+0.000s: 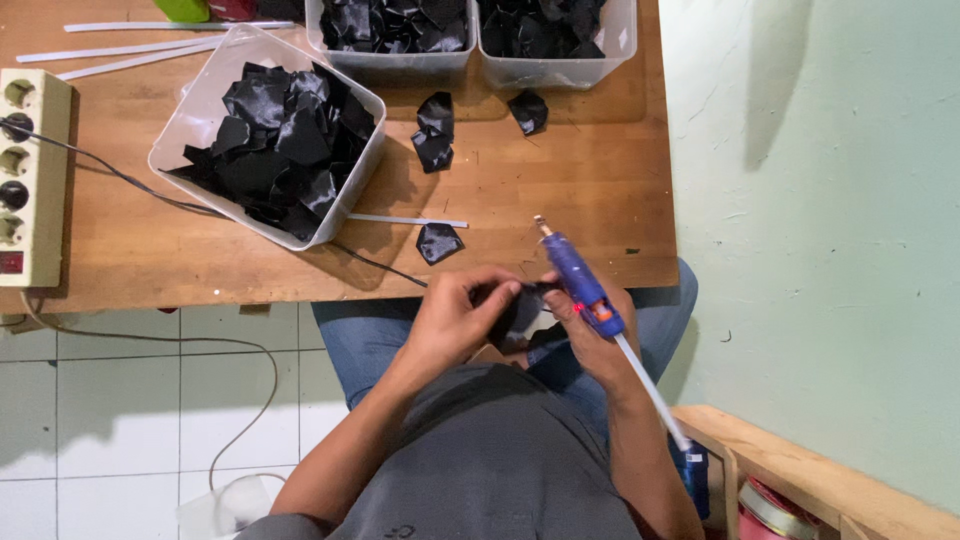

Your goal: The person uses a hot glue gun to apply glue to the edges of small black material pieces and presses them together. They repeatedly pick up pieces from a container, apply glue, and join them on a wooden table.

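While both hands work past the table point(600, 200) edge, glue gun point(575, 275) overhangs it.

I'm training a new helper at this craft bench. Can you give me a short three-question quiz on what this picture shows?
1. True or false: the right hand holds a blue glue gun.
2. What lies in the tilted tub on the table?
A. white sticks
B. black petals
C. red beads
3. Where does the power strip lie: on the table's left or right edge in the picture?

Key
1. True; a glue stick juts from its back.
2. B; black petals fill it.
3. Left edge. The left hand pinches a black piece beside the gun.
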